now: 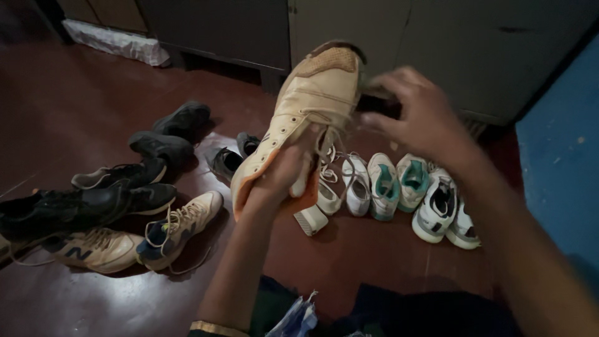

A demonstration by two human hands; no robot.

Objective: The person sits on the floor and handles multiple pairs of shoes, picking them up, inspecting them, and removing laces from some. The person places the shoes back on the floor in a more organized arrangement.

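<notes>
My left hand (279,181) grips a cream high-top sneaker (306,106) by its ankle opening and holds it up in the middle of the view, toe pointing away and upward. Its laces hang loose below. My right hand (419,115) is at the shoe's toe end, fingers curled over a small dark object (377,100) that is blurred, pressed against the toe. I cannot tell what the dark object is.
On the dark red floor, a row of white and teal sneakers (399,187) lies to the right. Black and tan shoes (118,200) are piled at the left. Grey cabinet doors (349,25) stand behind. A blue wall (561,156) is at right.
</notes>
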